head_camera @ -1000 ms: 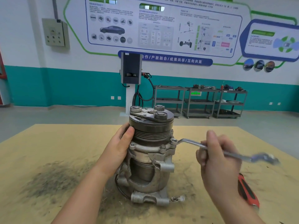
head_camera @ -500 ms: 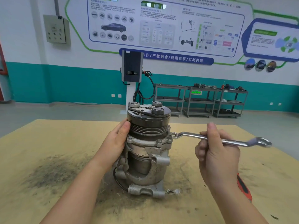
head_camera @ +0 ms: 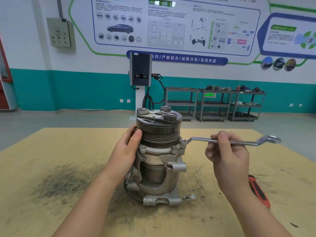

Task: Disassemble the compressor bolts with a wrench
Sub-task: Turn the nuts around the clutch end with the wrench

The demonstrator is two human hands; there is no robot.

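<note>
A metal compressor (head_camera: 159,161) stands upright on the tan table (head_camera: 51,151), its dark grooved pulley on top. My left hand (head_camera: 127,151) grips the left side of the pulley and housing. My right hand (head_camera: 225,154) is closed on the shaft of a silver wrench (head_camera: 239,141) that lies nearly level. The wrench's ring end sits over a bolt (head_camera: 183,141) on the right flange of the compressor. Another flange bolt (head_camera: 174,147) shows at the front, and its open end sticks out to the right, blurred.
A red and black tool handle (head_camera: 259,190) lies on the table behind my right forearm. A dark smear of grime (head_camera: 65,182) covers the table left of the compressor. Grey shelf carts (head_camera: 213,105) and a charging post (head_camera: 141,72) stand by the far wall.
The wrench handle has swung up and away from me, from sloping down to the right to nearly level, with the ring end staying at the right flange bolt. My left hand keeps its grip.
</note>
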